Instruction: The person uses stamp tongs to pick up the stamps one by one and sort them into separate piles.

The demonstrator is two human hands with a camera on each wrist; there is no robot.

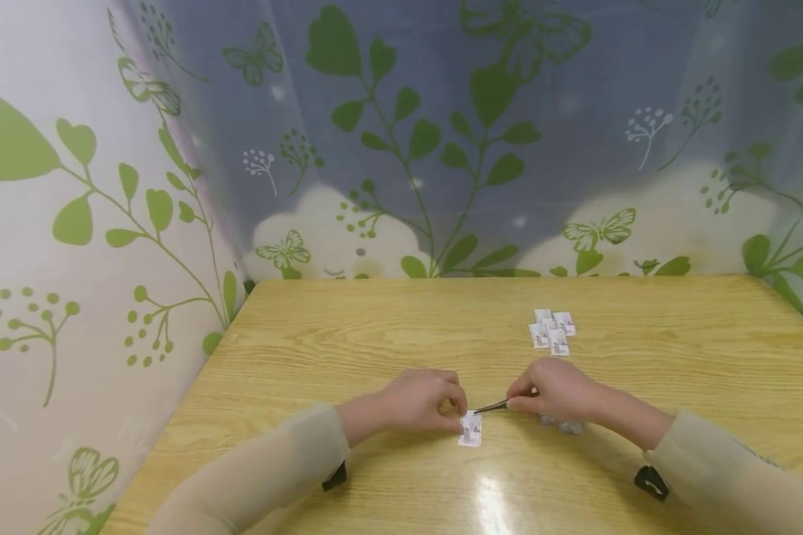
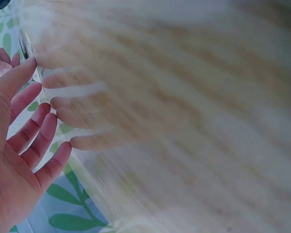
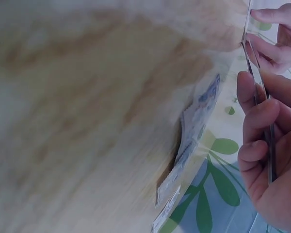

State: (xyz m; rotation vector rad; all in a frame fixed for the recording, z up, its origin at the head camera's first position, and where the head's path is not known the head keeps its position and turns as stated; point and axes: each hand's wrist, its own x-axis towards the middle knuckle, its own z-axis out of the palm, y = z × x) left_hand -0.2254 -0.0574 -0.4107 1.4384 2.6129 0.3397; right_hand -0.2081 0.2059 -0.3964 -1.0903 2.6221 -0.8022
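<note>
A small printed paper piece that looks like a postage stamp (image 1: 471, 432) lies on the wooden table in the head view. My left hand (image 1: 421, 399) rests at its upper left edge, fingertips down on the table. The left wrist view shows the fingers (image 2: 41, 150) spread and fairly straight. My right hand (image 1: 562, 390) grips dark metal tweezers (image 1: 491, 407) between thumb and fingers. Their tips point left and meet the stamp's top edge. In the right wrist view, the fingers curl round the tweezers (image 3: 271, 145), whose tips reach toward the left hand's fingertips.
More stamps (image 1: 571, 428) lie under my right hand, partly hidden by it. Farther back on the table (image 1: 375, 327), several stamps (image 1: 558, 342) form an overlapping cluster. A leaf-patterned curtain (image 1: 408, 141) hangs behind the table and along its left side.
</note>
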